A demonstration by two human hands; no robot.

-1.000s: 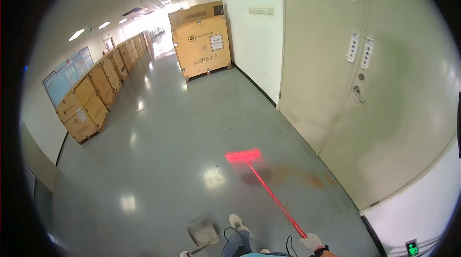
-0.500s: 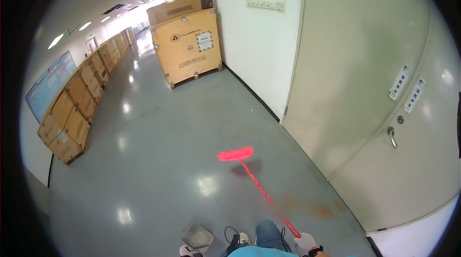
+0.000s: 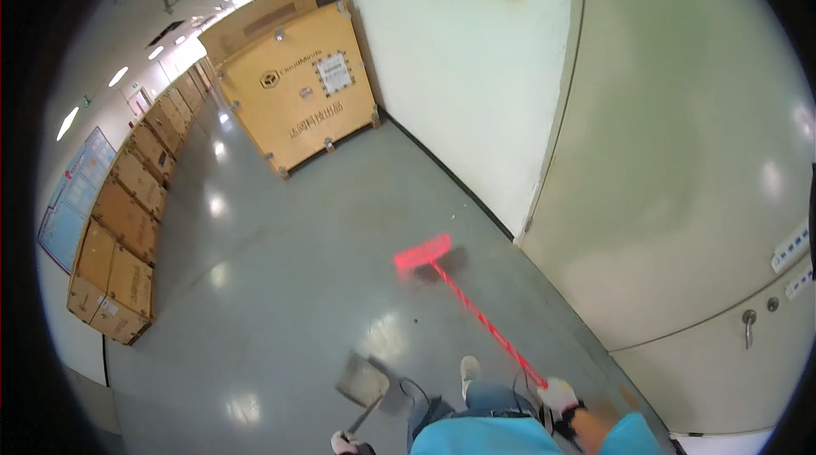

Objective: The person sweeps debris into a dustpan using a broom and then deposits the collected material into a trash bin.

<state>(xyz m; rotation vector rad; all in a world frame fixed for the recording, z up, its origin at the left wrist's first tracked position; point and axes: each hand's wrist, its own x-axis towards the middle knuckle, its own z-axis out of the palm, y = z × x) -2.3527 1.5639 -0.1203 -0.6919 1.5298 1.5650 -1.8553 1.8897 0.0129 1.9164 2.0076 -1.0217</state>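
Note:
My right hand (image 3: 558,395), in a white glove, is closed round the upper end of a red broom (image 3: 489,323). Its handle slants away from me to a wide red head (image 3: 423,252), which is a little blurred and casts a shadow on the floor beside it. At the lower edge my left hand (image 3: 345,443), also gloved, grips the handle of a dustpan (image 3: 363,380). The grey pan hangs ahead of that hand, to the left of my legs; whether it touches the floor I cannot tell.
A large wooden crate (image 3: 297,85) stands ahead against the white wall (image 3: 463,56). More crates (image 3: 127,226) line the left side of the corridor. To my right is a beige door (image 3: 680,158) with a metal handle (image 3: 748,327). Small specks lie on the grey floor (image 3: 280,285).
The crate ahead and the door now appear nearer. My right hand and the broom have shifted in view, the broom head slightly farther up. More of the dustpan and its handle shows.

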